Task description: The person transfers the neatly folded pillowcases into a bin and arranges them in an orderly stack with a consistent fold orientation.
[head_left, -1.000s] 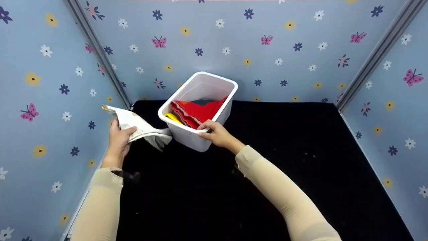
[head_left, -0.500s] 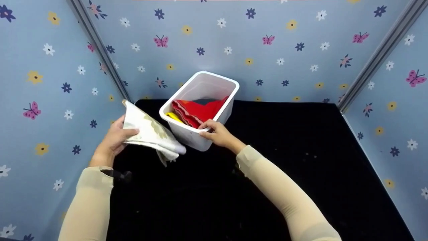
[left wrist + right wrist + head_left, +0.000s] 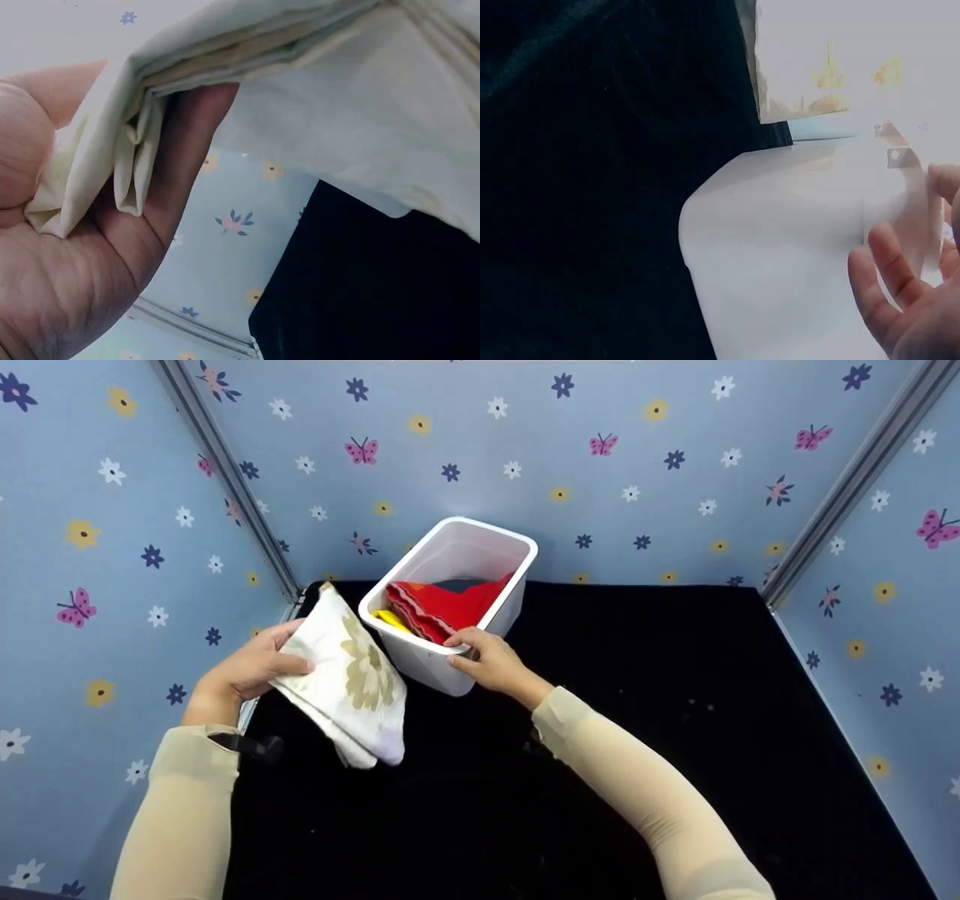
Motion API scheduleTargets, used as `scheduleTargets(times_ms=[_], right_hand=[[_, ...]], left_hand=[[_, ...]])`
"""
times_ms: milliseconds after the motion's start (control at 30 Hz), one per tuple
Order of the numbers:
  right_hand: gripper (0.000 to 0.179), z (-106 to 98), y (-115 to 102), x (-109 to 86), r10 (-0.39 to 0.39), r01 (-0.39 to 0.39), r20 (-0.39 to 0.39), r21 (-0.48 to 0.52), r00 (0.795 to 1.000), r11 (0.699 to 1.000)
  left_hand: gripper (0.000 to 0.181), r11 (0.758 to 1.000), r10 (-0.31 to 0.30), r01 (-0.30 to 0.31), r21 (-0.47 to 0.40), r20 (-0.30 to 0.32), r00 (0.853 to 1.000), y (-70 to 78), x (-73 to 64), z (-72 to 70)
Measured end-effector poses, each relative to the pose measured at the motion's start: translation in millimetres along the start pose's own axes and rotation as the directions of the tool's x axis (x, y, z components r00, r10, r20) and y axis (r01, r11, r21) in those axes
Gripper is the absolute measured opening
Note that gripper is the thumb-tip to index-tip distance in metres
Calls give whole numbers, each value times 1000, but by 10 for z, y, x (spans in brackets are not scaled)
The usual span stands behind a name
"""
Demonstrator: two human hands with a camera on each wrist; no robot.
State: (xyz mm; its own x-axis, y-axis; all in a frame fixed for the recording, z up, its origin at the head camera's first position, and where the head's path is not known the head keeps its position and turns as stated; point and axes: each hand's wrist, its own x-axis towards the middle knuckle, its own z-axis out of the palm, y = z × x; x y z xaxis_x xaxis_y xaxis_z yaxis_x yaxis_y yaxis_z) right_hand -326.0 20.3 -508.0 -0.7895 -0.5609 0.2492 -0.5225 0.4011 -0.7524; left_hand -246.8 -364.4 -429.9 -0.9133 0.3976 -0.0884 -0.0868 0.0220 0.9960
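Note:
My left hand (image 3: 251,667) pinches a folded white cloth (image 3: 341,679) with a tan flower print, thumb on top and fingers beneath. In the left wrist view the cloth's stacked layers (image 3: 247,52) run between thumb and fingers. The cloth hangs just left of a white plastic bin (image 3: 420,661). My right hand (image 3: 495,664) grips the bin's near right corner, thumb outside and fingertips over the rim. Inside the bin lie a folded red cloth (image 3: 465,606), a bit of yellow cloth (image 3: 390,621) and a dark piece (image 3: 459,584) behind, mostly hidden.
The bin stands on a black cloth-covered surface (image 3: 637,735), close to the back wall (image 3: 480,442). Blue patterned panels enclose the left, back and right sides, with metal posts (image 3: 847,472) at the corners. A dark strap (image 3: 255,746) is on the left wrist.
My left hand has turned and swung the white cloth toward me, so its flower print now faces up, and its lower end has dropped. My right hand has kept its hold on the bin.

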Motion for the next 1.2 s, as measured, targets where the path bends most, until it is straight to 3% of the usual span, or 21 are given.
scheduleTargets(times_ms=[100, 233, 467, 633, 833, 1000, 1200], right_hand=[[39, -35, -18, -39, -19, 18, -15, -74, 1000, 997], [49, -75, -19, -80, -57, 54, -70, -33, 996, 998], [52, -115, 13, -198, -78, 90, -173, 65, 982, 994], [52, -138, 24, -288, -21, 40, -91, 209, 996, 977], [63, -165, 119, -405, 34, -59, 68, 422, 997, 905], [74, -181, 259, -510, 0, -83, 154, 533, 988, 842], [75, -211, 429, -642, -19, -90, 179, 580, 984, 810]], left_hand=[[63, 999, -3, -1, 47, 76, 997, 75, 8, 32], [65, 994, -28, 10, 109, 165, 986, 168, 47, 85], [68, 982, -111, 53, 182, 329, 938, 278, 177, 209], [68, 980, -112, 33, 198, 401, 909, 347, 271, 339], [65, 973, -62, -52, 225, 470, 881, 468, 465, 562], [69, 973, -62, -54, 223, 483, 874, 545, 597, 706], [72, 980, -47, -54, 193, 484, 874, 635, 744, 865]])
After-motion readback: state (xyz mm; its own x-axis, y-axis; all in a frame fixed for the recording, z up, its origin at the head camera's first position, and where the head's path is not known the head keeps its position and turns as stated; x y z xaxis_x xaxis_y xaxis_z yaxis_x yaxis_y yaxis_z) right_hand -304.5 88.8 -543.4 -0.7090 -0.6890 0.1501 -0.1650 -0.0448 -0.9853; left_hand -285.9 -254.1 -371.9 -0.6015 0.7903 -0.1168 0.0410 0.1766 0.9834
